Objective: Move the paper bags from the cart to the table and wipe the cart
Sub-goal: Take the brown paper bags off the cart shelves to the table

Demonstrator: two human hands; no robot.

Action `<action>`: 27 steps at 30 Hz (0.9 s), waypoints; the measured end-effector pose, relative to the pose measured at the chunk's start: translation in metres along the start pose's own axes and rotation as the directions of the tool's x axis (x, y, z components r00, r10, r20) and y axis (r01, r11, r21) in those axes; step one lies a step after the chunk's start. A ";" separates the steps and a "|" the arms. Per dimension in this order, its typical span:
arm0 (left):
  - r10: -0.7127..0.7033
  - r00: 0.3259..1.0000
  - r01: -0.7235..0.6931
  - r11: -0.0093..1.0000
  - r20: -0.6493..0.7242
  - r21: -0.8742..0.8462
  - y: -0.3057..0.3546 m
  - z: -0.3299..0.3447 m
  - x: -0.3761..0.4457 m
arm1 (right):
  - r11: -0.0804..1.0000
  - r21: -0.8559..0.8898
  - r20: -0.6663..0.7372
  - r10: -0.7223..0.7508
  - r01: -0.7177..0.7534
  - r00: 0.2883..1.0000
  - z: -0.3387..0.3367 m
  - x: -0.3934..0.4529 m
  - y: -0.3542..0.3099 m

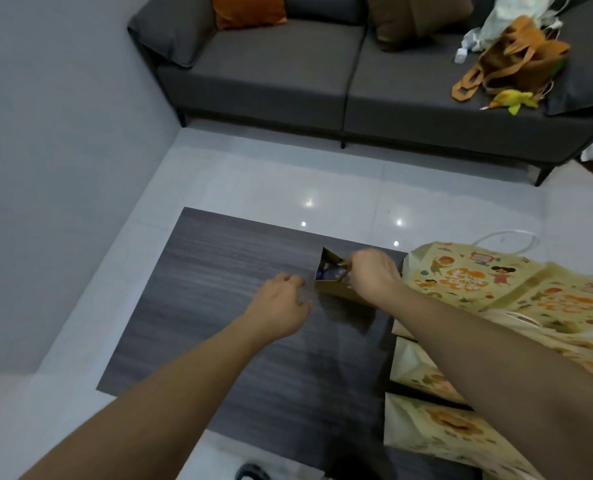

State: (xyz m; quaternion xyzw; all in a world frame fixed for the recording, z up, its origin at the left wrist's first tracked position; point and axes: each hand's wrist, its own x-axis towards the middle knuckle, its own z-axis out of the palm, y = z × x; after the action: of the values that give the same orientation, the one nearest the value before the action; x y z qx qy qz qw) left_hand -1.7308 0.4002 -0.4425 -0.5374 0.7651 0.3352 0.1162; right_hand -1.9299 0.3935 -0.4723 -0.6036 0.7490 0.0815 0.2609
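A small gold paper bag [333,289] stands on the dark wood-grain table [225,306], its mouth open with something purple inside. My right hand [374,275] grips the bag's top edge. Just left of the bag hovers my left hand [281,299], fingers loosely curled and holding nothing. Several cream paper bags with colourful cartoon prints [489,285] lie along the table's right side, and another cream bag [437,431] is nearer to me. The cart is not in view.
A dark grey sofa [288,74] stands beyond the table with an orange cushion [246,10], an orange tote bag [516,60] and a yellow toy [513,98]. Glossy white floor tiles [288,178] lie between sofa and table. A grey wall [63,150] is on the left.
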 end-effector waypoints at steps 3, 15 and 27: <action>-0.051 0.998 0.052 0.998 0.023 -0.034 -0.003 0.011 0.013 | 0.999 -0.036 0.014 -0.013 0.013 1.000 0.001 0.032 0.012; -0.243 0.967 0.250 0.964 0.079 -0.092 -0.036 0.032 0.015 | 0.985 -0.110 -0.130 -0.149 0.135 0.980 0.050 0.061 -0.016; -0.500 0.866 0.494 0.848 0.019 -0.192 -0.081 0.047 -0.101 | 0.855 -0.013 0.070 -0.516 0.518 0.854 0.113 -0.036 -0.133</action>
State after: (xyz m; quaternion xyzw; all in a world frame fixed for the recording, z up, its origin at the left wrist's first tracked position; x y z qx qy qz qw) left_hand -1.6265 0.4887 -0.4548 -0.7306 0.5662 0.3570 0.1347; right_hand -1.7655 0.4397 -0.5252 -0.7836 0.5492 0.0393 0.2876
